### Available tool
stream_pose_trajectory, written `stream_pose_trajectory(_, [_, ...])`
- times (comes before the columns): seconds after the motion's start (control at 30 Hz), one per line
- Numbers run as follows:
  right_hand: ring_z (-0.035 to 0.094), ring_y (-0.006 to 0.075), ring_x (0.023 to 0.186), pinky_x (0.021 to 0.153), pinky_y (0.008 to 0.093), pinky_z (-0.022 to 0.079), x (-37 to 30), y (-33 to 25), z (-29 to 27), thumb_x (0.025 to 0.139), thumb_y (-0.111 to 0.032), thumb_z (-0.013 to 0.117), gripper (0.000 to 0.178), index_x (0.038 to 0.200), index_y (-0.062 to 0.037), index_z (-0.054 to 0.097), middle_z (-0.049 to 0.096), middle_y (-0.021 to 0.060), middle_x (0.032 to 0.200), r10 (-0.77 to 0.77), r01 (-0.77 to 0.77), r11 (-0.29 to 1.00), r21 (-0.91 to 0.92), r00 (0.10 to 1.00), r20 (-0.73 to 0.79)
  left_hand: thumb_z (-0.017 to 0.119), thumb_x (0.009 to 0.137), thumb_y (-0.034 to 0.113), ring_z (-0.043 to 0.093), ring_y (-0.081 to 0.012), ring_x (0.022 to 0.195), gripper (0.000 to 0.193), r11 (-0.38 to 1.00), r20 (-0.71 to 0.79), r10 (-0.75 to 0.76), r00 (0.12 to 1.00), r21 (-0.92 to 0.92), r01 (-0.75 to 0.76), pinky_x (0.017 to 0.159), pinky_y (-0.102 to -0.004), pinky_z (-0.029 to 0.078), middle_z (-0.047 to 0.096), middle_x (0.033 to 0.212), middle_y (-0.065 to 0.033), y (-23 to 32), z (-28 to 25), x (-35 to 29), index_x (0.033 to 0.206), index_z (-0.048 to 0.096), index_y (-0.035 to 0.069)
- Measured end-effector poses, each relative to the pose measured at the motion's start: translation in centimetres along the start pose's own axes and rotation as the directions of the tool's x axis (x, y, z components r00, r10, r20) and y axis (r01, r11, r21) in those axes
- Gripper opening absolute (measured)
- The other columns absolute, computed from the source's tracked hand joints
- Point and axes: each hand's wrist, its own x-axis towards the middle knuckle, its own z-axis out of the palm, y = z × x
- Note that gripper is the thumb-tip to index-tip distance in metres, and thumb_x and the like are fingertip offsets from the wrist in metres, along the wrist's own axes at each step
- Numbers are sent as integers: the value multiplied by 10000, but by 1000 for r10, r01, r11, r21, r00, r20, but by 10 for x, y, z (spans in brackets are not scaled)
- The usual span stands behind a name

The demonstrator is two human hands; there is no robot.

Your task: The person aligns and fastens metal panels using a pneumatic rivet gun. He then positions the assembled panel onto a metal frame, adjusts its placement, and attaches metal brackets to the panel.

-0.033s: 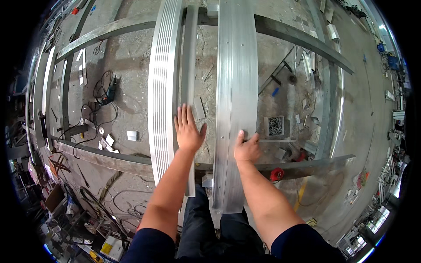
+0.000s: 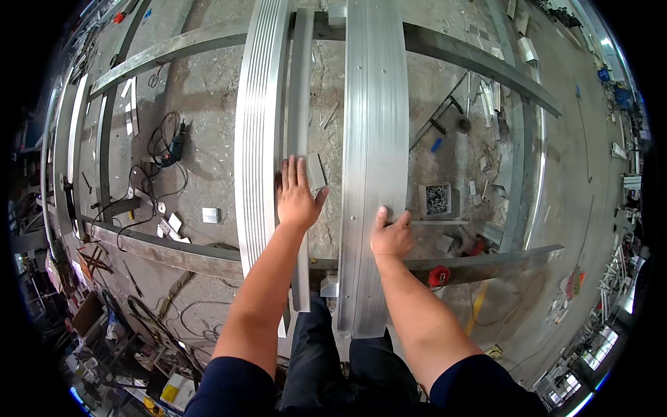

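Note:
A ribbed aluminium profile (image 2: 258, 132), a narrow grey channel (image 2: 299, 90) and a wide flat aluminium profile (image 2: 377, 132) lie lengthwise in front of me, side by side. My left hand (image 2: 299, 203) is laid over the narrow channel beside the ribbed profile, fingers stretched forward and thumb out to the right. On the right edge of the wide profile rests my right hand (image 2: 392, 235), its thumb on top and its other fingers curled over the edge, where their tips are hidden.
Metal crossbars (image 2: 479, 59) and a nearer beam (image 2: 167, 251) run under the profiles. On the floor lie a corded drill (image 2: 174, 147), a box of screws (image 2: 436, 199) and metal offcuts (image 2: 493, 101). A red tape measure (image 2: 439, 276) is by the near beam, at right.
My left hand has slid slightly forward along the narrow channel, and its forearm has shifted a little. My right hand and the wide profile stay where they were.

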Motion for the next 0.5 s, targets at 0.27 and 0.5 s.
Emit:
stream_pose_trajectory(0.27, [308,436,1414,1150,520,290,23,3,-19,911,-484,622,819,1473,23,310,329,241,1527,-293,296,955,29,952,-82,546,963,423,-1,-397,1521,876,998,154,30,988,-61,-21,1235,-506,58,29,1641,-229,-19,26,22,1539,118,-80])
stream_pose_trajectory(0.5, [99,311,1523,1248,462,82,155,-175,-47,949,-540,522,815,1562,-83,240,164,112,1645,-715,702,682,-207,699,15,558,961,392,-10,-416,1516,871,999,209,26,978,16,-30,1244,-451,83,24,1633,-251,-19,26,25,1536,111,-85])
